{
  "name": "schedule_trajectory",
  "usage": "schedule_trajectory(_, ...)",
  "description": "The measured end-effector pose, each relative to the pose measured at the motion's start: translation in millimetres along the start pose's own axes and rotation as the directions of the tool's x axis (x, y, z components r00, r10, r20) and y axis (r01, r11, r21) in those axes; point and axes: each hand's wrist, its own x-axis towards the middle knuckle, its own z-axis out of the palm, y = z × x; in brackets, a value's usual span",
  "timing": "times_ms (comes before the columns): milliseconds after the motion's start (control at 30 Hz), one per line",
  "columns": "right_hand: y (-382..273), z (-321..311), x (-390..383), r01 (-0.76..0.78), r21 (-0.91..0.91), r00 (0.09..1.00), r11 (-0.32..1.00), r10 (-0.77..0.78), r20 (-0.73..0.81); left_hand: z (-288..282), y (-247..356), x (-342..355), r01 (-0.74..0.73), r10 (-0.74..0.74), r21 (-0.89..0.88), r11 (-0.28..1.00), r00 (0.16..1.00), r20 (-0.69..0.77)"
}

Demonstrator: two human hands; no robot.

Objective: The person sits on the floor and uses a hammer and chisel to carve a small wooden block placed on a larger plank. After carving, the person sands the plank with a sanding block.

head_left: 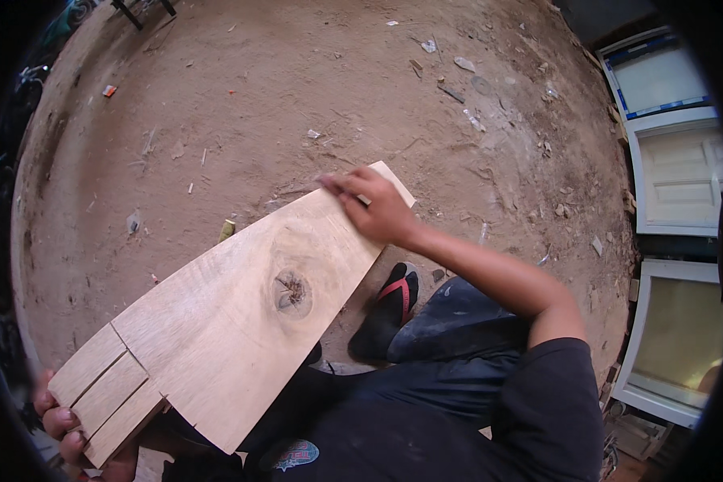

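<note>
A pale wooden board [217, 297] with a dark knot slants across my lap. Its lower-left end is narrower, with straight cuts and a rectangular slot outline. My left hand [66, 426] grips that end, fingers curled at its edge and the thumb side hidden below. Over the far right end, my right hand [373, 205] rests on the face of the board near its upper edge. Its fingers are bent together, slightly blurred at the tips. Something small and thin may be between them, but I cannot make out what.
Bare brown dirt floor [257, 104] spreads ahead, strewn with scraps and chips. A small yellowish piece [227, 230] lies just past the board. White-framed panels [675, 169] stand along the right side. My sandalled foot [398, 293] is below the board's right end.
</note>
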Motion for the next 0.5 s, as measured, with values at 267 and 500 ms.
schedule_trajectory(267, 179, -44, -78, -0.513, -0.51, 0.829, 0.69, 0.553, -0.085, 7, 5, 1, 0.053, -0.051, -0.129, 0.99, 0.999, 0.014)
schedule_trajectory(500, 103, -29, 1, -0.337, -0.224, 0.941, 0.915, 0.323, -0.099, -16, 13, 10, 0.101, -0.09, -0.053, 0.993, 0.98, 0.176)
